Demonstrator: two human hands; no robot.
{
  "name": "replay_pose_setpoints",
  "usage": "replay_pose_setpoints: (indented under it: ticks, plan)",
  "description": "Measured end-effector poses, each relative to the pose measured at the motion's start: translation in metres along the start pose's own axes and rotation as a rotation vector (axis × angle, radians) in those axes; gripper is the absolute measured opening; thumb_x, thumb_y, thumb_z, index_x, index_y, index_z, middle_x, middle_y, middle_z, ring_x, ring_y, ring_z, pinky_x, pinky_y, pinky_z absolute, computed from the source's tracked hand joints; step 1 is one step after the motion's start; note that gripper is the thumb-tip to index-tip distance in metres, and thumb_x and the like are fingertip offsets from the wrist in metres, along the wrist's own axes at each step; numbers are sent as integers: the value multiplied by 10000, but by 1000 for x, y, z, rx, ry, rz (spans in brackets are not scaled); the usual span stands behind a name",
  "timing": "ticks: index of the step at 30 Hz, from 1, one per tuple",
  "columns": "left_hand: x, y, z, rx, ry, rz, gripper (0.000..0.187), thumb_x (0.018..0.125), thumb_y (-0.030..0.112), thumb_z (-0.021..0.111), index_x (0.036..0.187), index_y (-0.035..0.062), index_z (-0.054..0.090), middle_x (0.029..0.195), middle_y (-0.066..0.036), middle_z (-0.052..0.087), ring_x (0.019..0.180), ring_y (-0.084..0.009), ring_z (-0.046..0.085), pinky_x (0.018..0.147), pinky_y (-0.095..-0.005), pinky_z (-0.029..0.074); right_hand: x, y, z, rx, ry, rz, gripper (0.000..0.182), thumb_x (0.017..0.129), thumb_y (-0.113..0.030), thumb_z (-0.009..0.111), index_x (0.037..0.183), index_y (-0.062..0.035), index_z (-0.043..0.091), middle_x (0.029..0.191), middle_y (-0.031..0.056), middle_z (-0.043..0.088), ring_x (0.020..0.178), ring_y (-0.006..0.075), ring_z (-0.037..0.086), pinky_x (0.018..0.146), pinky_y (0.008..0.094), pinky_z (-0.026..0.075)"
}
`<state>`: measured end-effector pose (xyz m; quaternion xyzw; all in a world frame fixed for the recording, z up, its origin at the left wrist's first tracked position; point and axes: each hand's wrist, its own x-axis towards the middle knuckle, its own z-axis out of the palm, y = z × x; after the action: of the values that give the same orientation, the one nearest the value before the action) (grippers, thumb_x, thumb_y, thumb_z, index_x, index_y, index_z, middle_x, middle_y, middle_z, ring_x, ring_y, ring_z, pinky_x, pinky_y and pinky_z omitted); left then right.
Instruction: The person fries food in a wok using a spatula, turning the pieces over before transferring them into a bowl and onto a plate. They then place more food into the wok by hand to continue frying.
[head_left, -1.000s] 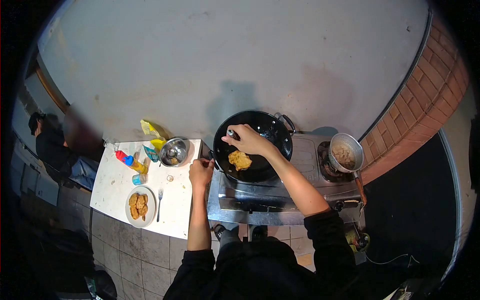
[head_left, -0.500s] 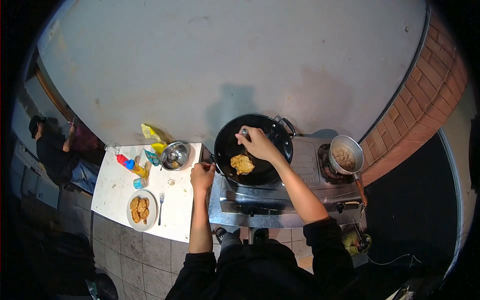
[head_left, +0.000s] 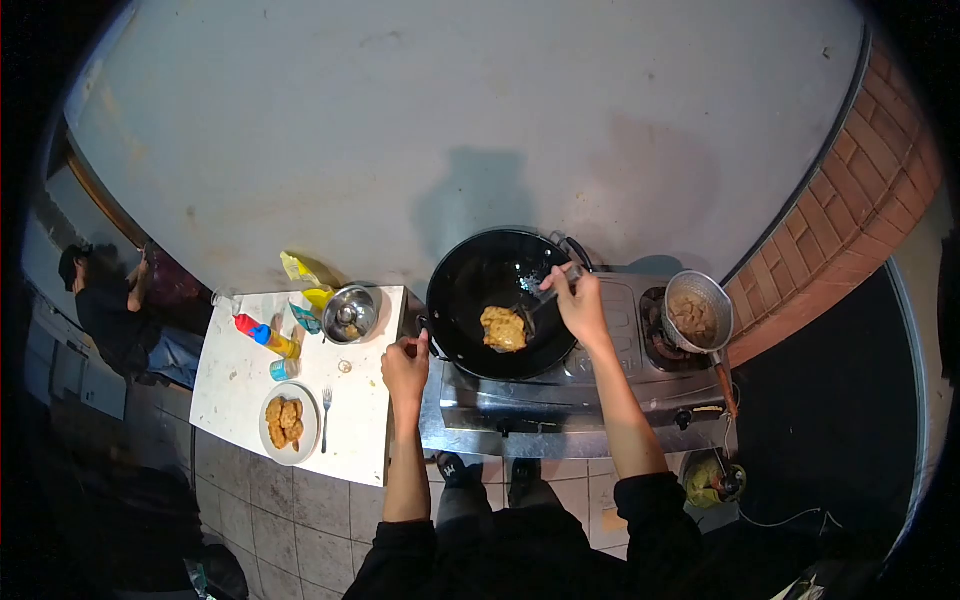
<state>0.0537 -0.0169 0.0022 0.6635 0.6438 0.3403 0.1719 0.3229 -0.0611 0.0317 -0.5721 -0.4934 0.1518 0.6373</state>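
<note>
A black two-handled wok (head_left: 470,265) stands on the stove's left burner. One flat, golden-brown battered piece of food (head_left: 503,329) lies in it, right of where the wok's middle shadow falls. My right hand (head_left: 583,307), over the wok's right side, is closed round the grey handle of a spatula (head_left: 545,295). The spatula's dark end, hard to make out against the wok, is at the piece's right edge. At the wok's left rim, my left hand (head_left: 405,371) pinches the small side handle (head_left: 424,328).
A white table (head_left: 235,400) on the left carries a plate (head_left: 311,445) of fried pieces, a fork (head_left: 326,420), a metal bowl (head_left: 351,314), sauce bottles (head_left: 278,341) and a jar (head_left: 284,368). A saucepan (head_left: 728,325) occupies the right burner. Another person (head_left: 115,320) sits far left.
My right hand has moved right with the spatula, from above the food to its right side. The food piece sits slightly farther right. My left hand stays at the wok handle.
</note>
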Motion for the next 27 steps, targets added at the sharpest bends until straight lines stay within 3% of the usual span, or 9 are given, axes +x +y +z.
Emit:
replay_pose_setpoints:
  ticks: [7,9,11,16,19,27]
  plan:
    - [-11,0,-2,-95,19,-37,368,860,331,615,724,-9,656,576,-145,612,535,-267,615,540,-348,458,-7,1,-11,95,59,168,263,930,-131,502,707,-10,570,669,30,607,622,96,512,603,258,401]
    - [-12,-6,1,-196,72,15,363,873,299,609,730,-32,649,549,-146,585,493,-214,571,513,-326,433,-12,6,-9,98,55,167,272,935,-144,502,706,-11,568,678,29,615,629,81,517,599,255,403]
    - [-12,-12,2,-245,57,46,345,877,278,610,751,-41,647,546,-124,575,486,-179,538,501,-309,418,-17,15,-4,114,101,115,253,955,-169,490,760,-17,542,702,50,629,426,17,357,389,202,263]
    - [-9,-19,-3,-471,24,111,266,876,214,624,840,-49,643,569,-13,529,506,-67,435,479,-235,367,-15,-7,-11,170,251,227,278,964,-219,472,760,-42,535,682,68,625,401,32,342,373,212,244]
    - [-5,-21,-8,-506,6,119,254,874,207,626,833,-43,647,552,-13,517,500,-64,430,472,-234,359,-9,-30,-12,233,349,245,354,955,-200,471,682,-3,580,599,26,581,398,38,356,379,231,257]
    - [1,-51,11,-557,-131,136,244,845,203,649,834,-40,668,556,-37,559,479,-70,462,461,-244,374,-14,-66,-5,203,455,164,316,952,-184,474,706,-4,558,598,24,570,402,29,356,378,216,254]
